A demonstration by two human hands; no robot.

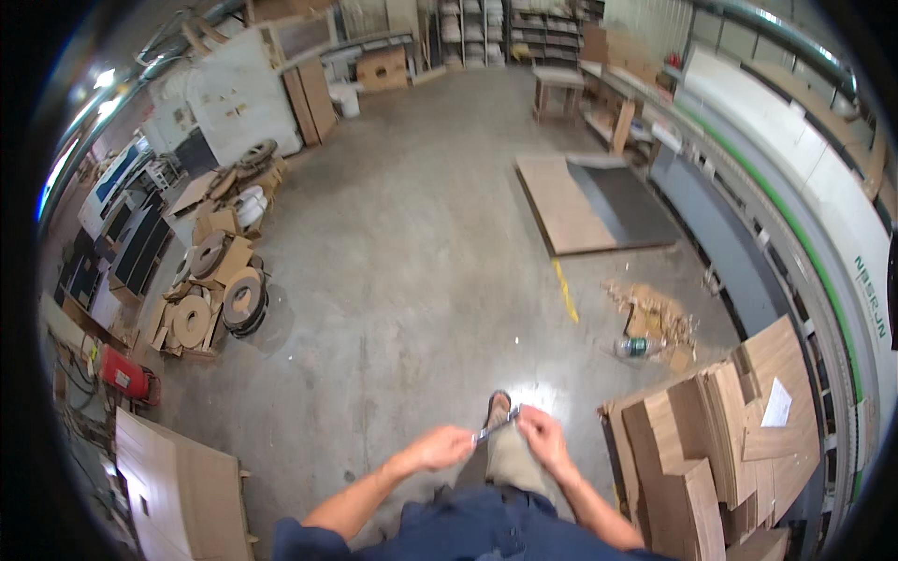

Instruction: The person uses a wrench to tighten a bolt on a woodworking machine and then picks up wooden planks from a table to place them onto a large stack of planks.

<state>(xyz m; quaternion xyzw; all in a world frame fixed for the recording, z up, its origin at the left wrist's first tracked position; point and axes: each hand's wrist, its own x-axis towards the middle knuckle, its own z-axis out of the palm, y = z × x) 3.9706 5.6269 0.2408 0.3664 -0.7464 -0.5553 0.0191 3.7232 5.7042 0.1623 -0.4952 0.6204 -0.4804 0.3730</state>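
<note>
Between my two hands, in front of my waist, is a slim silvery metal tool [496, 426]; its exact kind is too small to make out. The fingers of my left hand [443, 447] are closed on its left end. At the other end, my right hand [543, 438] pinches it, a little higher. The tool slants up toward the right, over my shoe [499, 404] and the concrete floor.
Stacked wood panels [683, 439] stand at my near right, beside a long white machine [795, 140]. Cardboard scraps [655, 318] and a plastic bottle [632, 347] lie on the floor. Farther off is a flat panel stack [571, 201]. Edge-band rolls [192, 321] and a red tank [129, 376] are left.
</note>
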